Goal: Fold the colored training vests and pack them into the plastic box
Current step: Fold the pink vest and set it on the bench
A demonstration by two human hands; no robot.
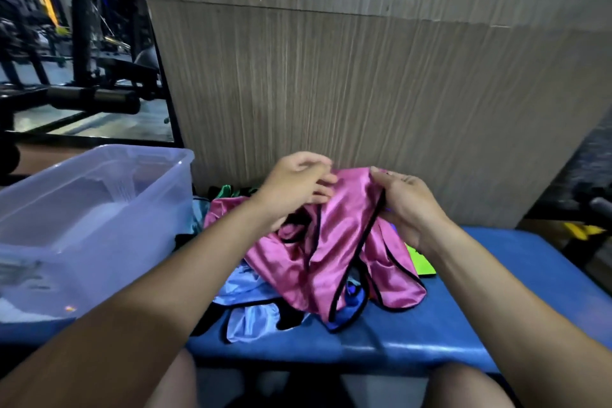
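A shiny pink vest (pixel 334 242) with black trim hangs crumpled above a pile of vests on the blue bench (pixel 463 318). My right hand (pixel 407 205) grips its top right edge with thumb and curled fingers. My left hand (pixel 298 185) holds the top left part, fingers curled into the fabric. Under it lie light blue vests (pixel 248 291), a bright green one (pixel 419 258) and a darker green one (pixel 227 190) at the back. The clear plastic box (pixel 109 209) stands to the left of the pile, with no vest visible inside.
A wood-grain panel (pixel 364 76) rises right behind the bench. Black gym equipment (pixel 82 43) stands at the far left, behind the box. A dark bar and a yellow item (pixel 579 228) sit off the bench's right end. My knees are below the bench's front edge.
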